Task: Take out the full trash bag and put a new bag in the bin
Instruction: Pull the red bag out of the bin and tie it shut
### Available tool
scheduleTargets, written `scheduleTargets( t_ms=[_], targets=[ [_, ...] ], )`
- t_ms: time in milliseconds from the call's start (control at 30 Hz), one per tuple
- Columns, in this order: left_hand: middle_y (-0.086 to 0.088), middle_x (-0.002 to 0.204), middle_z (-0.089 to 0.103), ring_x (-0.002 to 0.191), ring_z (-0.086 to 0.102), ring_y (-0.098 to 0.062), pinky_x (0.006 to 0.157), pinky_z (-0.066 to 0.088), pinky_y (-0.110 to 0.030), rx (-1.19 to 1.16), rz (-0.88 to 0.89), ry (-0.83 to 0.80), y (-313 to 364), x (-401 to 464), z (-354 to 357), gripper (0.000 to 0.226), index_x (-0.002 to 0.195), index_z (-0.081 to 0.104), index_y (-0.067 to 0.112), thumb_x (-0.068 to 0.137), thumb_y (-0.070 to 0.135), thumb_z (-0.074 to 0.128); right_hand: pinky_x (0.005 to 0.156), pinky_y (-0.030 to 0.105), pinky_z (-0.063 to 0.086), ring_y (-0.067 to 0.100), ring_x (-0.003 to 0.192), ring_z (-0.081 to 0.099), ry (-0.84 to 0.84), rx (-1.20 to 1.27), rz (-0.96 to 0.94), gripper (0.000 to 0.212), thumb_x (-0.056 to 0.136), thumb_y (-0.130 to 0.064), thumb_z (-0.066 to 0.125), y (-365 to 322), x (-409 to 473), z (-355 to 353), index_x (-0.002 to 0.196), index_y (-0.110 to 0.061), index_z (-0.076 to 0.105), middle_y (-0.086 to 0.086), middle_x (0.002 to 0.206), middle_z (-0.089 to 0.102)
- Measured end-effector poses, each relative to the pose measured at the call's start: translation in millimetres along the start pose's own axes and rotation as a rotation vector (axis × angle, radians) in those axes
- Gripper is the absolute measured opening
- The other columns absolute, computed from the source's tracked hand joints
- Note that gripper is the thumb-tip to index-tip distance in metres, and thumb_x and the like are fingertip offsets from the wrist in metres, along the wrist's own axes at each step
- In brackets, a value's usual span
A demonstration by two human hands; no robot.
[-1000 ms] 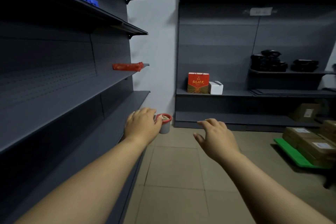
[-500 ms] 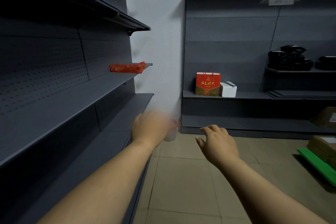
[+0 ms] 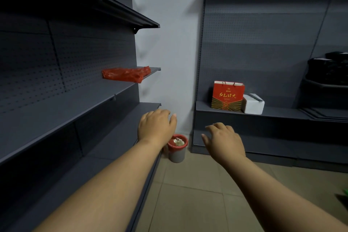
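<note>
A small grey bin [image 3: 177,154] stands on the floor in the corner between two shelf units. A red trash bag [image 3: 181,143] lines it, folded over the rim, with pale crumpled waste inside. A folded red plastic bag [image 3: 125,74] lies on the middle left shelf. My left hand [image 3: 157,126] reaches forward, palm down, just left of and above the bin, holding nothing. My right hand [image 3: 223,138] is stretched out to the right of the bin, fingers apart and empty. Neither hand touches the bin.
Dark grey shelving [image 3: 56,111] runs along the left, and another unit [image 3: 263,117] faces me. A red gift bag [image 3: 227,95] and a white box [image 3: 253,104] sit on its low shelf. Black items [image 3: 327,69] fill the right shelf. Beige floor tiles [image 3: 192,203] lie ahead.
The view has drawn closer to the corner and the bin looks larger. Both hands stay extended and empty; the left hand no longer covers the bin.
</note>
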State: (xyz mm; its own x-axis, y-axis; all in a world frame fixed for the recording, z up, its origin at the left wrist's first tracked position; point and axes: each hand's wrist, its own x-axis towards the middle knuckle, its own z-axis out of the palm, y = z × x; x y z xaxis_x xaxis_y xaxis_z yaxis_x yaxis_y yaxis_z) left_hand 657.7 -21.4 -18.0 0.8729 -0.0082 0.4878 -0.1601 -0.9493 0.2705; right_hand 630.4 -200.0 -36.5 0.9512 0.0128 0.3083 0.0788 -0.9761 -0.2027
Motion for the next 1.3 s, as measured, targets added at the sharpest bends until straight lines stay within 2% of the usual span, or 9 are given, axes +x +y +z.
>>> scheduleTargets(
  t_ms=[300,467,700,1000,1300],
  targets=[
    [-0.007,0.108,0.065,0.098,0.057,-0.026,0.092,0.038,-0.038,0.004,-0.02,-0.007,-26,126,91,0.042,0.103,0.063,0.014,0.094,0.037,0.029,0.101,0.038,0.039,0.024,0.127,0.042,-0.036,-0.008,-0.016,0.044,0.097,-0.042,0.039,19,138,56,0.136,-0.022,0.045,0.002,0.139,0.047],
    [-0.007,0.106,0.065,0.099,0.056,-0.028,0.09,0.038,-0.038,0.002,-0.021,-0.002,-53,214,152,0.04,0.095,0.063,0.014,0.093,0.038,0.031,0.1,0.039,0.04,0.025,0.126,0.042,-0.033,-0.012,-0.013,0.044,0.096,-0.043,0.04,23,233,101,0.135,-0.022,0.046,0.002,0.138,0.047],
    [-0.004,0.12,0.062,0.11,0.053,-0.025,0.098,0.036,-0.037,-0.003,-0.007,-0.021,-100,358,224,0.042,0.115,0.06,0.017,0.092,0.038,0.032,0.1,0.04,0.04,0.025,0.126,0.043,-0.008,0.008,0.013,0.043,0.096,-0.043,0.04,15,392,151,0.132,-0.022,0.048,0.003,0.137,0.049],
    [-0.005,0.125,0.06,0.115,0.051,-0.025,0.101,0.033,-0.036,-0.023,-0.001,-0.055,-128,485,303,0.041,0.119,0.058,0.015,0.093,0.036,0.034,0.098,0.039,0.04,0.025,0.125,0.044,-0.026,0.029,0.057,0.042,0.097,-0.041,0.039,28,531,209,0.132,-0.021,0.048,0.003,0.137,0.049],
    [-0.005,0.127,0.059,0.117,0.051,-0.024,0.103,0.031,-0.035,0.001,-0.082,-0.06,-146,590,398,0.042,0.121,0.056,0.015,0.094,0.036,0.033,0.102,0.038,0.038,0.024,0.129,0.041,-0.057,0.047,-0.025,0.044,0.098,-0.038,0.038,57,665,288,0.138,-0.021,0.044,0.002,0.142,0.045]
  ],
)
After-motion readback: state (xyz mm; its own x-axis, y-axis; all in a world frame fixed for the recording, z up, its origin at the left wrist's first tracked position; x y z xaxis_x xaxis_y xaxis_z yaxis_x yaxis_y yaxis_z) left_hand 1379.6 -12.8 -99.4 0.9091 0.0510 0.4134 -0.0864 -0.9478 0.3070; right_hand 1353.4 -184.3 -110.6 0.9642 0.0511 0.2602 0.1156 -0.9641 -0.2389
